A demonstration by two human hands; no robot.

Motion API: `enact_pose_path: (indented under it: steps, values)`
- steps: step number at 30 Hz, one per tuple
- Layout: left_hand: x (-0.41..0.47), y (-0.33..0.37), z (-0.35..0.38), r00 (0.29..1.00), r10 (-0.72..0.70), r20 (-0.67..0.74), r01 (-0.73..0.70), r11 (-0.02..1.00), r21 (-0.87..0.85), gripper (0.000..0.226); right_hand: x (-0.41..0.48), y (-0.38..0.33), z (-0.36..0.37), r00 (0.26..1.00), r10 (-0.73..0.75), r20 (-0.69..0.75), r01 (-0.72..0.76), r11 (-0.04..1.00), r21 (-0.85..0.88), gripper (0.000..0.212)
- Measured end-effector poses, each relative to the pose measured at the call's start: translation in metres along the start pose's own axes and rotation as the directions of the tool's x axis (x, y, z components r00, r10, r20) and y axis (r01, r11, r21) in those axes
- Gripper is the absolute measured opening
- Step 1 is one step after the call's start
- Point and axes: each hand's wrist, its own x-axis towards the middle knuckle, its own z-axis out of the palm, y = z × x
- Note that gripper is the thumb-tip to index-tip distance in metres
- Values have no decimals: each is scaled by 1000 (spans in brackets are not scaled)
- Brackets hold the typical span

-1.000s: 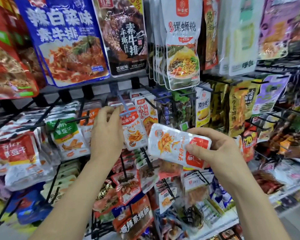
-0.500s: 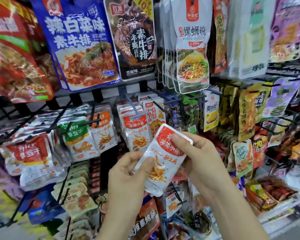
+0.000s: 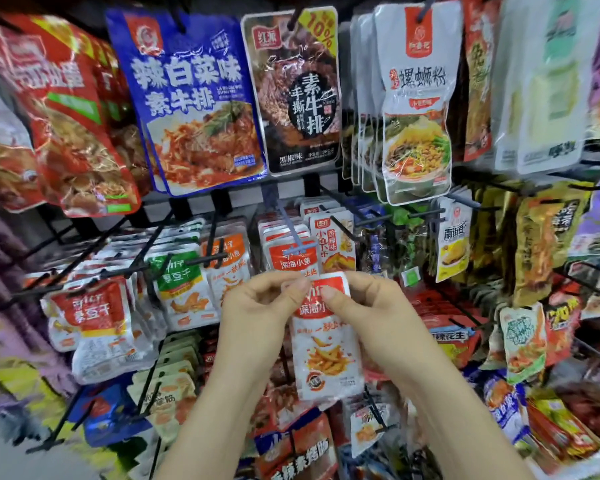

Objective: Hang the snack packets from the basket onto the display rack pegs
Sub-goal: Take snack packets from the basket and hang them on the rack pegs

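Packet: While you pinch it by its top edge, the red-and-white packet [image 3: 326, 358] hangs upright between your hands, just below the peg's tip and not on it yet.
Left hand: your left hand [image 3: 253, 306] nips the top left corner between thumb and forefinger, the other fingers curled in behind.
Right hand: your right hand [image 3: 381, 313] pinches the top right part, thumb laid over the red band.
Peg: the pale blue peg [image 3: 286, 220] slopes out toward you, its crossbar tip just above your fingers, with a row of matching packets [image 3: 293, 263] hung behind it.
Hole: your fingertips cover the top strip, so I can't tell where the hang hole sits. That's the big risk: go in blind and the tip jabs the film instead of threading through.
Crowding: that row looks packed close to the tip. With little room left, a packet only half on could slide off the moment you let go.
Neighbours: the orange-labelled packets [image 3: 335, 237] hang just to the right on their own black peg. A wide swing of your right hand could knock them, or hook the wrong peg.
Grip: both pinches sit on slick film. Ease one off before the hole clears the crossbar and the packet will likely twist or drop into the stock below.
Basket: out of view, so no telling how many remain.
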Motion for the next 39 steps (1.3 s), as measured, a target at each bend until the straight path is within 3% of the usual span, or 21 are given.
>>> enact_pose_path:
  steps: [7,17,22,27,31,33,35,37,39]
  values:
    - [28,-2,9,977,20,-211,-9,999,53,5,33,3,12,987,-67,-145,57,996,-69,12]
    - [35,-6,12,969,86,-231,-56,989,135,19,44,11,7,984,-46,-169,47,999,1,17]
    - [39,-4,14,967,125,-220,-80,975,205,7,49,15,4,980,-52,-190,61,997,41,14]
    - [45,-14,12,967,0,-256,12,999,46,19,56,23,6,964,-99,-247,97,995,-23,15]
    - [46,-21,17,926,213,-311,-129,955,268,16,57,33,7,930,-175,-323,115,974,-196,10]
    - [42,-28,16,886,342,-312,-192,885,423,27,53,37,8,940,-183,-289,93,949,-300,31]
    - [36,-41,14,880,370,-297,-171,831,529,58,50,39,11,967,-155,-201,76,932,-354,50]
    - [31,-52,15,926,297,-232,-154,859,488,83,47,40,16,985,-128,-112,85,941,-327,56]
    - [31,-60,18,941,310,-139,-206,847,490,93,48,40,21,989,-138,-58,115,949,-294,57]
